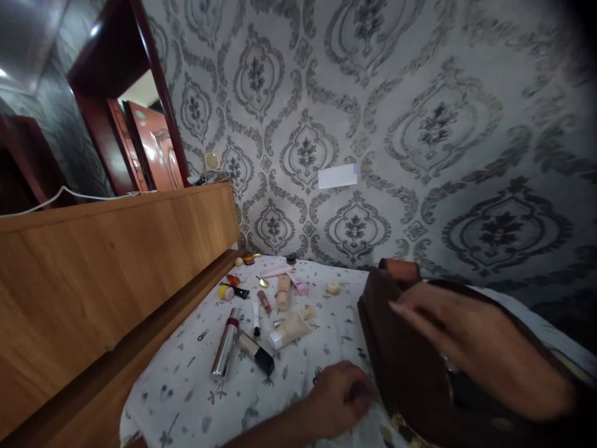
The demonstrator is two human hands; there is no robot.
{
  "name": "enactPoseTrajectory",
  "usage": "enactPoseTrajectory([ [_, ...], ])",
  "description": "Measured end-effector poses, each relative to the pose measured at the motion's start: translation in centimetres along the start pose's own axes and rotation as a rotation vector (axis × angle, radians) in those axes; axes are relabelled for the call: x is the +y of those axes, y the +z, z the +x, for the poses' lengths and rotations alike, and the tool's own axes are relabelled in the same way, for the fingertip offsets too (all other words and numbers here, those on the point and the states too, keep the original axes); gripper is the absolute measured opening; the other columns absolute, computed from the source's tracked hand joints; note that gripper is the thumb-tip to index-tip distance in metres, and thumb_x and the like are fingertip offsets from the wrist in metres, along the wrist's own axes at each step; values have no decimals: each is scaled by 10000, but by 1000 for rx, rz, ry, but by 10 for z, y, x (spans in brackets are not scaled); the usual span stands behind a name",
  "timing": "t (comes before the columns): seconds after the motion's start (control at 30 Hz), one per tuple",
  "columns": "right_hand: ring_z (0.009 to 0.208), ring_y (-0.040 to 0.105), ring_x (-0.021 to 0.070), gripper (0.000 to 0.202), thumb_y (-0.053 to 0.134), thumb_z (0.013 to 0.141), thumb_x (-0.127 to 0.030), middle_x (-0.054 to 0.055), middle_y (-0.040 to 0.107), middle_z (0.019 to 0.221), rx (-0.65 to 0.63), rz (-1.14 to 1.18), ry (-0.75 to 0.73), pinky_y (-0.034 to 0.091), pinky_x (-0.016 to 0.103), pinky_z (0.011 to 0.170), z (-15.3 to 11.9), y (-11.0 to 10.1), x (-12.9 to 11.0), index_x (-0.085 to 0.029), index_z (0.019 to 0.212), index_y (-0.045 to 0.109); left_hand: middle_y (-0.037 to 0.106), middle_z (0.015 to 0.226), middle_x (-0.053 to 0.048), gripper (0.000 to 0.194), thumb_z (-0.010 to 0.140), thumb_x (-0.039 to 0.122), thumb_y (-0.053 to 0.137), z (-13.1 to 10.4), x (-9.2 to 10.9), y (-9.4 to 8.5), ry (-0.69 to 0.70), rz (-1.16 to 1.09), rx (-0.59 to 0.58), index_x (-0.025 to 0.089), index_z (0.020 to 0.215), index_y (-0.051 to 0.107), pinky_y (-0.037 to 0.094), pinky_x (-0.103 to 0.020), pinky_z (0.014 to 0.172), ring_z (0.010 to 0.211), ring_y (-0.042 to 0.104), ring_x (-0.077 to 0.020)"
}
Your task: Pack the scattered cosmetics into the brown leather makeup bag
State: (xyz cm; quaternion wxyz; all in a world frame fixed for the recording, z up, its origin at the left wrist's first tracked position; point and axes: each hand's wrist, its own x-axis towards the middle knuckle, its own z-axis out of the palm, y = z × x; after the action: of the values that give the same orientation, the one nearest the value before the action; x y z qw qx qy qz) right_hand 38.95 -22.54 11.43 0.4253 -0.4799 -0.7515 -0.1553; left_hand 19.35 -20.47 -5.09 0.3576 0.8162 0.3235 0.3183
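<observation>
a dark brown bag (405,348) sits on the white patterned sheet (186,386) at the lower right of the head view, its mouth turned up toward the camera. the right hand (476,342) lies flat across the top of the bag, fingers stretched out to the left and blurred, resting on it rather than closed round anything; whether it grips the bag's edge i cannot tell. the left hand (342,395) is curled at the bag's near left edge, fingers bent in as if pinching the rim, though the blur hides how firm the hold is. left of the bag, well apart from both hands, cosmetics are scattered over the sheet: a silver tube (225,345) with a dark red band lying lengthwise, a black-capped bottle (257,354) just beside it, a beige tube (290,330) at an angle, a slim white pen (256,318), a peach tube (283,291), a pink tube (280,272) and a yellow-ended black tube (233,292). a small round cream piece (333,288) lies alone between the cluster and the bag. a wooden headboard (112,261) runs along the left side of the sheet, and grey damask wallpaper (420,124) fills the wall behind, with a white label (337,176) stuck on it. a dark red door (153,146) stands open at the upper left.
</observation>
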Motion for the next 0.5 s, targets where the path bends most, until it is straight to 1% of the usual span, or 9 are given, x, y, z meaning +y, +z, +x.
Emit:
enactPoseTrajectory([
  [0.03,543,610,156,460,411,914,-567,55,627,617,-79,108,-95,470,278,528,-8,5,-12,-252,640,605,626,831,-22,255,703,47,535,0,-2,1,6,-6,6,158,891,667,476,-253,744,734,566,-139],
  [0.07,528,595,154,424,425,928,-509,47,603,596,-110,177,-139,471,271,511,-16,12,-23,-256,622,574,631,837,-21,241,724,59,531,0,-4,2,8,-16,11,161,899,662,477,-256,746,744,569,-141],
  [0.13,508,577,152,379,451,936,-426,30,577,576,-125,249,-167,461,267,482,-33,27,-42,-254,611,544,636,847,-19,201,776,110,531,1,-6,2,6,-50,11,167,929,649,478,-260,736,763,571,-148],
  [0.17,527,582,153,358,460,936,-398,26,580,588,-140,279,-167,475,266,507,-41,35,-50,-251,621,545,637,846,-20,176,801,146,532,1,-6,1,6,-72,11,166,935,644,478,-263,727,769,571,-153],
  [0.2,559,593,153,325,462,940,-359,25,590,608,-128,311,-161,495,263,551,-49,42,-57,-245,650,557,637,841,-23,153,822,181,531,1,-5,-2,7,-94,17,161,927,641,479,-267,721,773,571,-158],
  [0.27,594,597,148,264,483,933,-281,21,596,624,-48,372,-149,509,257,612,-64,56,-68,-230,686,559,635,822,-32,133,836,233,541,1,-1,-8,13,-126,41,147,866,638,478,-275,717,774,573,-165],
  [0.33,604,589,141,228,486,927,-230,16,588,630,6,428,-108,504,247,624,-76,67,-75,-219,709,552,632,797,-34,124,817,243,564,1,3,-16,15,-135,81,142,814,636,473,-271,712,772,574,-167],
  [0.37,603,584,139,226,480,929,-221,13,580,631,14,454,-76,500,241,619,-82,72,-77,-216,713,545,633,793,-34,121,809,236,565,2,4,-20,11,-143,102,141,809,639,469,-262,698,771,576,-165],
  [0.5,568,557,128,293,445,947,-269,-1,530,610,-23,523,103,479,218,576,-101,92,-78,-213,663,490,649,840,-36,159,786,141,513,6,6,-37,-23,-152,185,143,865,651,450,-228,658,797,590,-154],
])
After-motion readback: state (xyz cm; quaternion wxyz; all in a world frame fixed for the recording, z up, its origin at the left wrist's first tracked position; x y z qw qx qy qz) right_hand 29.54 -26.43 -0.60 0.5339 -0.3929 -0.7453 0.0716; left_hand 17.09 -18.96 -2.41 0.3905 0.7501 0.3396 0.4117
